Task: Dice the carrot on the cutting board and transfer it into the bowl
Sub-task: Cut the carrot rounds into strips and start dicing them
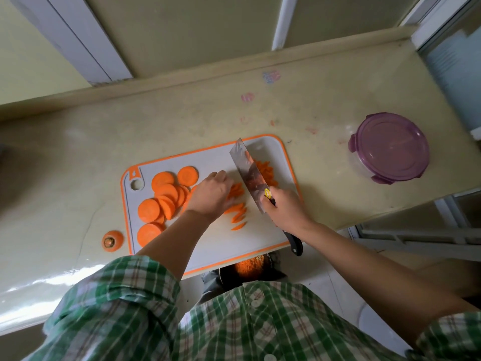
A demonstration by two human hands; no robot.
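A white cutting board (213, 238) with an orange rim lies on the counter. Round carrot slices (164, 196) are piled on its left half. Thin carrot strips (238, 213) lie in the middle, and a heap of diced carrot (266, 169) sits at the far right, partly behind the blade. My left hand (210, 195) presses down on a stack of carrot strips with curled fingers. My right hand (285, 209) grips the handle of a cleaver (250, 173), its blade standing on the board just right of my left hand. A clear bowl with a purple lid (390, 149) stands to the right.
The cut carrot top (112, 241) lies on the counter left of the board. The cream counter (78, 157) ends close to the board's near edge, where the board overhangs. Below the edge, something orange (248, 267) shows in a dark container. A wall runs along the back.
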